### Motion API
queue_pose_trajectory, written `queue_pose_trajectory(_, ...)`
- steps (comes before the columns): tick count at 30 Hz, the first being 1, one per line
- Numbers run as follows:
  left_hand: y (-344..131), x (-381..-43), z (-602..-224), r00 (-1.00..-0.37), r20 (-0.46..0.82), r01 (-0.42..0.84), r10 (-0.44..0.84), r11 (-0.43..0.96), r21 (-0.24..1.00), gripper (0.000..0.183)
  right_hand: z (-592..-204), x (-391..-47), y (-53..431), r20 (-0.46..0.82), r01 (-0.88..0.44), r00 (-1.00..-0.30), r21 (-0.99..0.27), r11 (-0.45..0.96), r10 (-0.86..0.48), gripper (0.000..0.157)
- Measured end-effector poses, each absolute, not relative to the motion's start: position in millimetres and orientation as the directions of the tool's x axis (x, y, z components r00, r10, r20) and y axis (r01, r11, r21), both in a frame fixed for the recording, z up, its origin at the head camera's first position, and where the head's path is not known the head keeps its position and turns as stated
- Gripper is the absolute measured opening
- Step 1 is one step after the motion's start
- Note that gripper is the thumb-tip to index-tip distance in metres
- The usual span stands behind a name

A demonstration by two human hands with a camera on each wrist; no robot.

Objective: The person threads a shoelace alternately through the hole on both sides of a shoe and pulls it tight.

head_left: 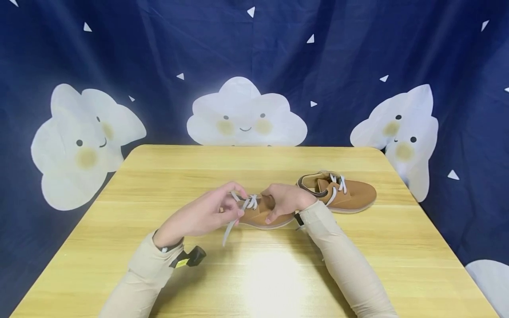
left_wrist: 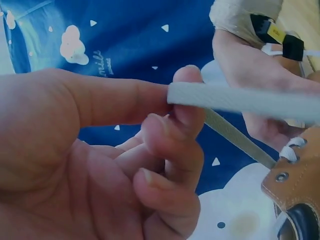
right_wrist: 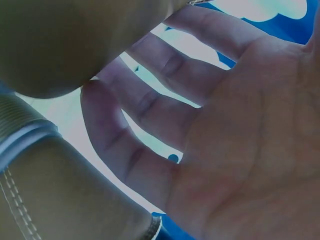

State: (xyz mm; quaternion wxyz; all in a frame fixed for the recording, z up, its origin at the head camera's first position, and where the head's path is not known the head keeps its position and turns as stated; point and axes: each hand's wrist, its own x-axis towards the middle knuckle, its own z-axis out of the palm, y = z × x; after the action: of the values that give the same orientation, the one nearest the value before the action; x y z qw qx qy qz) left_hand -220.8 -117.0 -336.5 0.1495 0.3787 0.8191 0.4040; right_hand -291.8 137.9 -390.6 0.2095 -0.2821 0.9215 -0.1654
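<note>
A tan lace-up shoe (head_left: 260, 217) lies mid-table, its toe to the right. My left hand (head_left: 200, 216) pinches its pale grey shoelace (head_left: 228, 233), whose loose end hangs below the fingers. In the left wrist view the lace (left_wrist: 245, 103) runs between thumb and index finger, back toward the eyelets of the shoe (left_wrist: 300, 172). Across the toe end lies my right hand (head_left: 287, 201), gripping it with thumb and fingers on either side. The right wrist view shows the fingers of that hand (right_wrist: 215, 120) spread against the shoe (right_wrist: 75, 45).
The matching tan shoe (head_left: 355, 196) sits just right of my right hand, its lace tied over the tongue. Both stand on a wooden table (head_left: 191, 168). Behind it hangs a dark blue curtain (head_left: 222, 48) with white clouds. A black camera (head_left: 195, 256) is strapped to my left wrist.
</note>
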Motion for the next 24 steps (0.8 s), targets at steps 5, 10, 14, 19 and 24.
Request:
queue_pose_trajectory(5, -118, -218, -334, -0.648, 0.084, 0.499, 0.757, 0.339, 0.797, 0.025, -390, -290, 137, -0.293, -0.446, -0.765, -0.400, 0.801, -0.573, 0.072)
queue_pose_trajectory(10, -118, -215, -331, -0.654, 0.098, 0.512, 0.751, 0.343, 0.788, 0.026, -389, -291, 136, -0.298, -0.436, -0.767, -0.409, 0.802, -0.569, 0.078)
queue_pose_trajectory(14, -120, -216, -327, -0.665, 0.112, 0.531, 0.738, 0.361, 0.767, 0.030, -385, -293, 136, -0.299, -0.434, -0.761, -0.426, 0.794, -0.576, 0.082)
queue_pose_trajectory(19, -122, -214, -325, -0.658, 0.121, 0.522, 0.743, 0.334, 0.785, 0.029, -383, -290, 136, -0.309, -0.436, -0.742, -0.452, 0.778, -0.595, 0.080)
queue_pose_trajectory(24, -122, -207, -326, -0.656, 0.127, 0.506, 0.744, 0.309, 0.806, 0.027, -383, -284, 139, -0.300, -0.449, -0.723, -0.481, 0.753, -0.623, 0.074)
